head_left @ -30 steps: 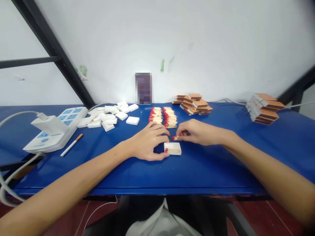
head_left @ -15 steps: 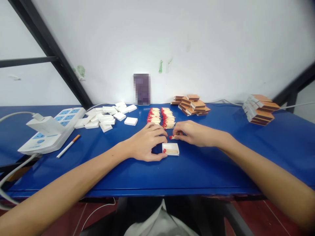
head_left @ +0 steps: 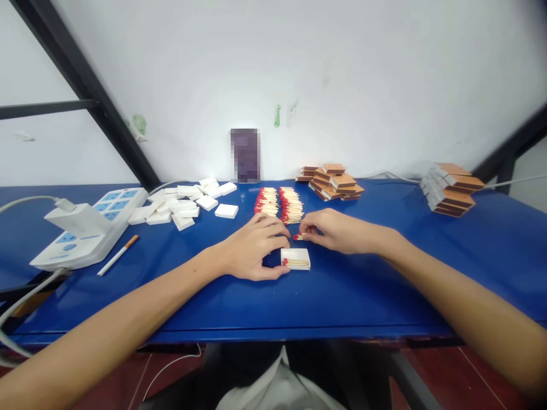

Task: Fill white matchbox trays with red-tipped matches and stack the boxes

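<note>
Holding pale, red-tipped matches (head_left: 298, 263), the tray (head_left: 300, 254) looks white.

Light was bright and diffuse; source could not be told. Wall (head_left: 192, 85) glowed palest beyond the left hand (head_left: 260, 247), around a pixelated panel (head_left: 245, 155). Faint sheen lay on the blue tabletop (head_left: 350, 299), nearer than the hands. Wide lens stretched the forearms (head_left: 465, 302); corner far beyond the right hand (head_left: 331, 230) darkened.

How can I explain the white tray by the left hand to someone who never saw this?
On the blue table, find the person's left hand near the middle. Right against it lies a small white tray. Unlike the white pieces heaped farther left, its open side faces up and it holds red-headed matches.
</note>
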`<state>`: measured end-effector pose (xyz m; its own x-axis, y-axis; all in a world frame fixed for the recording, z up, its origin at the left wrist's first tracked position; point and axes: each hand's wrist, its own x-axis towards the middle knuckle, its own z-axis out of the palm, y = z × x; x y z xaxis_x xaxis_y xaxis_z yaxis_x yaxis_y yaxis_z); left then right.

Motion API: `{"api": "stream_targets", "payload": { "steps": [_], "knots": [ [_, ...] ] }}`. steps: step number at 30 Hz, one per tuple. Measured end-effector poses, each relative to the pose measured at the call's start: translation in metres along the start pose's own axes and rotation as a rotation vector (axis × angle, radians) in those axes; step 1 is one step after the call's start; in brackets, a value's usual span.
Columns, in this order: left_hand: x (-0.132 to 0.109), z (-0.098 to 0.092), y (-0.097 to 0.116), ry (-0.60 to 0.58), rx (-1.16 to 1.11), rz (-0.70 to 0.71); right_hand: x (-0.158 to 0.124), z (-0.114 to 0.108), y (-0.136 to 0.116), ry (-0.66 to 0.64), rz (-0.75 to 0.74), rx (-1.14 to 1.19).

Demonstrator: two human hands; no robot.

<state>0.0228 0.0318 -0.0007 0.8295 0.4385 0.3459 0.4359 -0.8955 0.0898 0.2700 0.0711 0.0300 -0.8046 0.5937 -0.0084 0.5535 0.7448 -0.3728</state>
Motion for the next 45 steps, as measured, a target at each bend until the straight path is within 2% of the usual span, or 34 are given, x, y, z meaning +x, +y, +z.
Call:
{"api": "stream_targets", "payload": {
  "steps": [6, 11, 16, 20, 23, 35, 45],
  "knots": [
    [0.000, 0.001, 0.000, 0.008, 0.011, -0.004, -0.004, -0.008, 0.000, -0.005, 0.024, 0.114],
    [0.001, 0.001, 0.000, 0.005, 0.021, -0.001, -0.008, -0.010, -0.013, -0.061, -0.055, 0.233],
    [0.001, 0.001, -0.001, 0.011, 0.018, -0.002, -0.007, -0.002, -0.027, 0.028, -0.137, 0.120],
    [0.001, 0.003, -0.001, 0.022, 0.023, 0.000, -0.006, 0.004, -0.032, -0.003, -0.172, 0.096],
    [0.001, 0.003, -0.001, 0.016, 0.036, 0.006, -0.006, 0.007, -0.033, -0.017, -0.187, 0.086],
    [0.000, 0.003, -0.001, 0.030, 0.028, 0.005, -0.005, 0.009, -0.030, 0.074, -0.239, 0.050],
    [0.000, 0.002, -0.002, 0.007, 0.011, 0.012, -0.009, -0.006, -0.021, 0.109, -0.156, 0.045]
  ]
}}
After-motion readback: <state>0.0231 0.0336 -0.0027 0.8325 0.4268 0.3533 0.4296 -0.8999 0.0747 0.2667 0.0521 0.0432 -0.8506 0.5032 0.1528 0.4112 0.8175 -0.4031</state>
